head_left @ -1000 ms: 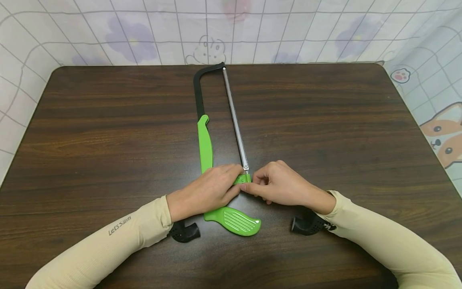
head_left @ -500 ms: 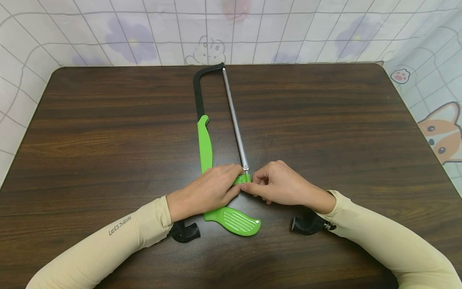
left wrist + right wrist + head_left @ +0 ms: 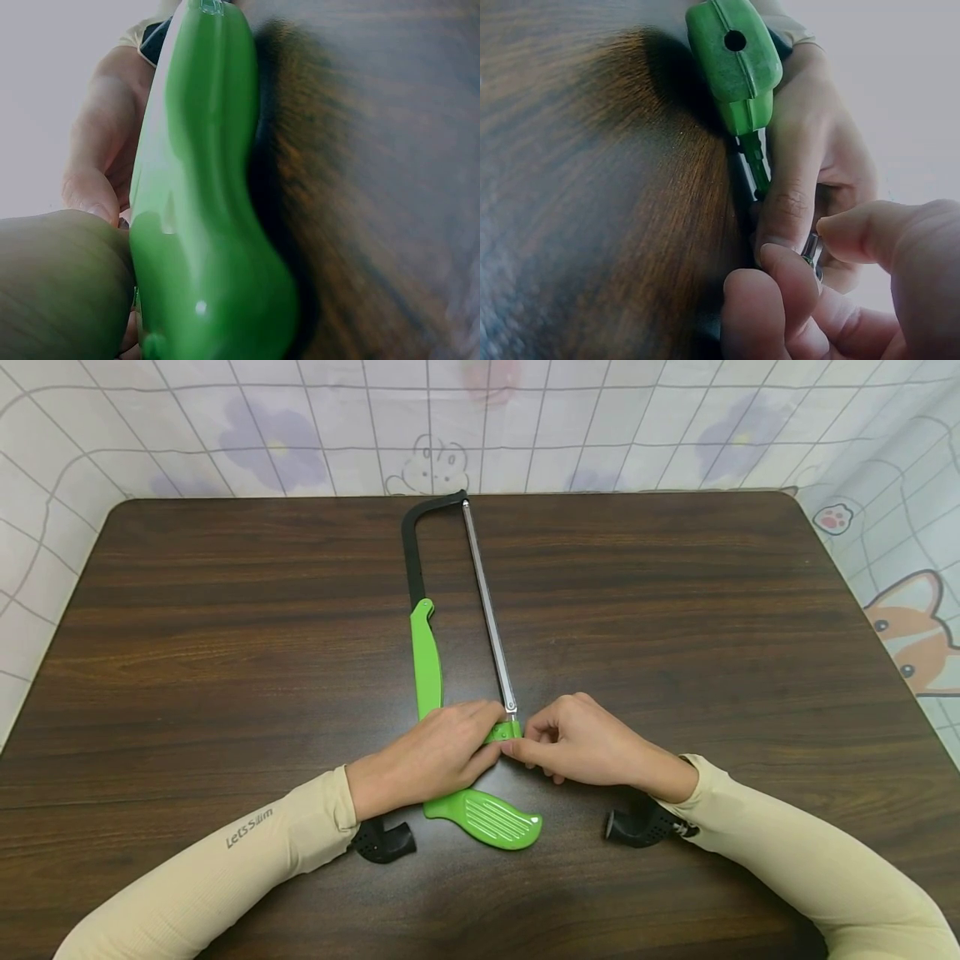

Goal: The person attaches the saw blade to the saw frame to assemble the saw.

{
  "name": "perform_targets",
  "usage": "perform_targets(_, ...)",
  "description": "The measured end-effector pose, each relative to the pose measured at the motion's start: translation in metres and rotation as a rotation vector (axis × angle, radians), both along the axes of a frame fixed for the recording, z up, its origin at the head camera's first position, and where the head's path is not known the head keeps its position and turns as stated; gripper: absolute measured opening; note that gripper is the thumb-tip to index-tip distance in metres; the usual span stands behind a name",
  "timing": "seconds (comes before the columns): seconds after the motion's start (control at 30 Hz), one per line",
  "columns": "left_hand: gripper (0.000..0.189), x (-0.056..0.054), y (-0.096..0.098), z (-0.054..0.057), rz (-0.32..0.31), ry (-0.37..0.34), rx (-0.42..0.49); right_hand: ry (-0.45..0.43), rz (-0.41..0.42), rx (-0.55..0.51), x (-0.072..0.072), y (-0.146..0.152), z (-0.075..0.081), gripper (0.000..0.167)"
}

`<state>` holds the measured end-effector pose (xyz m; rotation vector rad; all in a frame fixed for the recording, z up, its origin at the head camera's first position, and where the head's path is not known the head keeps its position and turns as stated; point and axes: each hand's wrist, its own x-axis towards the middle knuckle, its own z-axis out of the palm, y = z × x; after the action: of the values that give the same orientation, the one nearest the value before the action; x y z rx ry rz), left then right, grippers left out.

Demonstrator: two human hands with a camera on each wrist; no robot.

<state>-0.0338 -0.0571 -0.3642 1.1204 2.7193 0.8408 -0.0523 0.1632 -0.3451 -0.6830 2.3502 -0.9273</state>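
Note:
A hacksaw (image 3: 426, 664) with a green handle and black front frame lies on the table, its silver blade (image 3: 488, 606) on the right side. My left hand (image 3: 431, 756) holds the green frame near the blade's near end, fingers around it. From the right, my right hand (image 3: 588, 752) pinches a small metal wing nut (image 3: 810, 246) between thumb and index finger, close to the left fingertips; its shape is partly hidden. The rounded handle end (image 3: 735, 56) shows in the right wrist view. Green plastic (image 3: 214, 157) fills the middle of the left wrist view.
The dark wood-grain table (image 3: 697, 610) stretches around the saw. A patterned white curtain (image 3: 555, 427) stands behind its far edge. Black wrist-worn devices (image 3: 384, 842) sit under both wrists, near the curved grip (image 3: 498, 820).
The hands and hacksaw look nearly unchanged. At the far right, the curtain's printed dog has drifted slightly left.

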Motion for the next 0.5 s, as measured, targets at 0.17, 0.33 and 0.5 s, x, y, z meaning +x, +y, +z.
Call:
perform_targets(0.17,0.011,0.0000,0.0000,-0.0002,-0.002,0.002,0.002,-0.002,-0.002,-0.004,-0.0003,-0.0002,-0.0008,0.037)
perform_targets(0.33,0.014,-0.0002,0.0000,-0.0017,-0.004,0.002,-0.003,-0.021,-0.007,-0.010,-0.0001,-0.0001,-0.0013,0.036)
perform_targets(0.5,0.014,0.0003,-0.0002,-0.0006,-0.007,-0.002,-0.002,-0.045,-0.012,-0.020,0.0001,0.0001,-0.0011,0.033)
